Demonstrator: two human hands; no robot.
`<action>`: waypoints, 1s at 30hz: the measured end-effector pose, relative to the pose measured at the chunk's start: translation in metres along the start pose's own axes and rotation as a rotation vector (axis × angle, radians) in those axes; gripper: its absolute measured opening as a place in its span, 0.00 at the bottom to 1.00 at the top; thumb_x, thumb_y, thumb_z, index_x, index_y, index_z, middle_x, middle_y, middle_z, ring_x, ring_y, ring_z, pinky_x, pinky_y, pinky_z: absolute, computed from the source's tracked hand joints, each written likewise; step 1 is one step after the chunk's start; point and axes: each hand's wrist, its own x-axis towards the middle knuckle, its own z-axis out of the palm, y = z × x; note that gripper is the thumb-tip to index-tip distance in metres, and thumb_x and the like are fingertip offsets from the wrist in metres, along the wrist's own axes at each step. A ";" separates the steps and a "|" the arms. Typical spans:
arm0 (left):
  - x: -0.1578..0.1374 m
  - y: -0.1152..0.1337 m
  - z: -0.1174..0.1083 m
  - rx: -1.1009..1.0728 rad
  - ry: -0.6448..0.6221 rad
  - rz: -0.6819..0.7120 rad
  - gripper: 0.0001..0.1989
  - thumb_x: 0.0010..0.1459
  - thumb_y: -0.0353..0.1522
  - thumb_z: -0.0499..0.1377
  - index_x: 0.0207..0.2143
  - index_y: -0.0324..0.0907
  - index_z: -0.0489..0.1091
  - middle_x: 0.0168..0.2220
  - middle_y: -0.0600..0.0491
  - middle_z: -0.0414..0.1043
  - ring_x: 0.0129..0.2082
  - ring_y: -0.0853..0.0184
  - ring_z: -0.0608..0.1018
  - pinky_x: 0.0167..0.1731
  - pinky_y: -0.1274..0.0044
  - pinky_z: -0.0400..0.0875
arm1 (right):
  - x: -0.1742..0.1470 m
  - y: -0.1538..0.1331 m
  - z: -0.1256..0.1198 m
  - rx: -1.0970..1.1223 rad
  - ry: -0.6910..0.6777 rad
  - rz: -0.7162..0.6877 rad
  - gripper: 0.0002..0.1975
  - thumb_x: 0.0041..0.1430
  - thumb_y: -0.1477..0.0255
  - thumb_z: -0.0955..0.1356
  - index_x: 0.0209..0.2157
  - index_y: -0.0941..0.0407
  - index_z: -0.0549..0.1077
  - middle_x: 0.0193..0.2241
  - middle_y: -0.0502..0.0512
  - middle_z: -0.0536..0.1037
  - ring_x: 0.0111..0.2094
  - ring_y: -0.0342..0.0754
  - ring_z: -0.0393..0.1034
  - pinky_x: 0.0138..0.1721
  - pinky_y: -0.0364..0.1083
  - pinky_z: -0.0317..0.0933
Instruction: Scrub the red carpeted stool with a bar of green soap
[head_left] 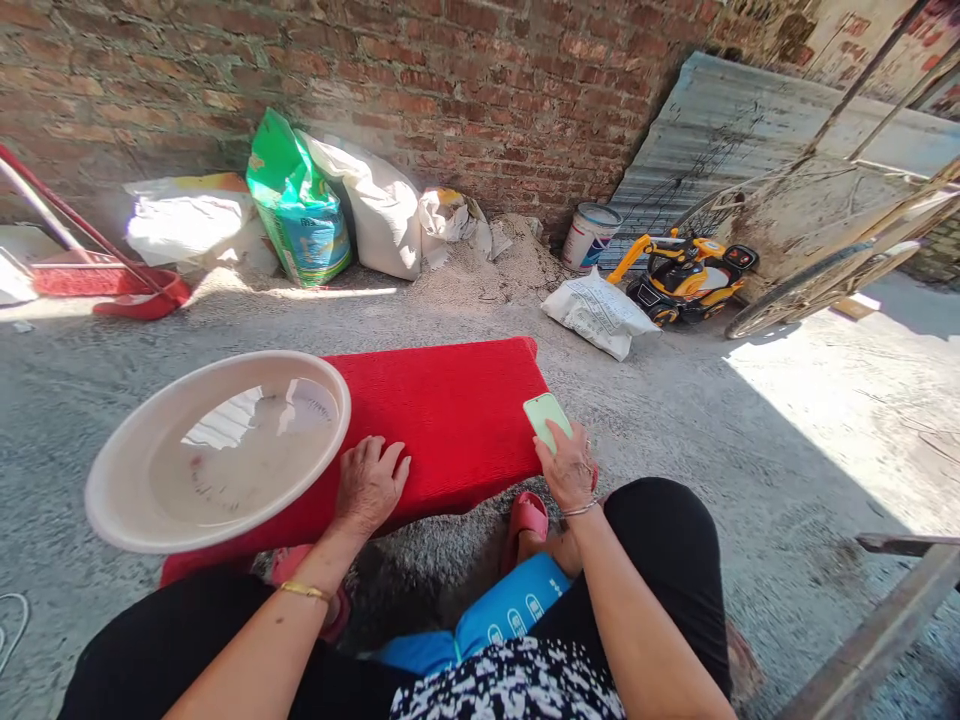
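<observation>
My right hand (568, 468) is closed round a smartphone (547, 412) with a pale green screen, at the right end of a low bench covered in red cloth (450, 405). My left hand (373, 484) lies on the cloth with its fingers spread and nothing in them. Just left of it, a wide pale basin (339, 440) of water stands on the bench, light reflecting off the water. A blue bag or cloth with white print (510, 608) lies between my knees, partly hidden by my clothes.
Along the brick wall (465, 90) stand a green and blue sack (300, 205), a white sack (384, 210) and a sand heap (502, 265). A red dustpan (154, 297) is at left. To the right are a bucket (591, 238), a white bag (600, 312), a toy excavator (697, 275) and a cart (832, 260).
</observation>
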 end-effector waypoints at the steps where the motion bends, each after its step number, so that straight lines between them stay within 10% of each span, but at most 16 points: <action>1: 0.000 0.000 0.000 -0.002 -0.001 -0.001 0.15 0.63 0.38 0.53 0.42 0.41 0.76 0.43 0.42 0.70 0.45 0.53 0.70 0.43 0.64 0.63 | -0.004 -0.019 0.003 0.039 -0.021 -0.097 0.20 0.62 0.61 0.63 0.51 0.55 0.74 0.50 0.66 0.67 0.48 0.56 0.63 0.49 0.54 0.61; 7: 0.001 0.000 -0.002 0.005 -0.011 0.001 0.15 0.63 0.38 0.53 0.43 0.42 0.75 0.43 0.43 0.70 0.44 0.54 0.71 0.42 0.65 0.64 | -0.013 -0.072 0.020 0.117 -0.115 -0.344 0.18 0.59 0.66 0.68 0.51 0.50 0.75 0.54 0.62 0.65 0.52 0.55 0.60 0.52 0.52 0.59; 15: 0.001 0.002 -0.003 -0.026 -0.021 -0.016 0.14 0.62 0.37 0.53 0.43 0.42 0.75 0.43 0.42 0.70 0.45 0.54 0.70 0.43 0.64 0.64 | 0.024 0.027 0.005 -0.037 0.061 0.211 0.19 0.60 0.63 0.64 0.47 0.58 0.76 0.47 0.68 0.69 0.46 0.59 0.63 0.47 0.59 0.60; 25: 0.000 0.002 -0.004 -0.052 -0.058 -0.039 0.14 0.62 0.37 0.53 0.44 0.42 0.75 0.44 0.43 0.70 0.46 0.54 0.70 0.44 0.64 0.63 | -0.025 -0.109 0.020 0.204 -0.175 -0.475 0.19 0.60 0.65 0.67 0.52 0.51 0.73 0.55 0.63 0.66 0.52 0.56 0.61 0.52 0.54 0.60; 30: 0.000 0.002 -0.004 -0.036 -0.050 -0.031 0.14 0.62 0.37 0.54 0.44 0.42 0.75 0.44 0.43 0.70 0.47 0.54 0.70 0.44 0.64 0.63 | -0.002 -0.064 0.019 0.086 -0.151 -0.214 0.17 0.58 0.67 0.67 0.49 0.54 0.75 0.52 0.67 0.67 0.49 0.58 0.62 0.50 0.56 0.59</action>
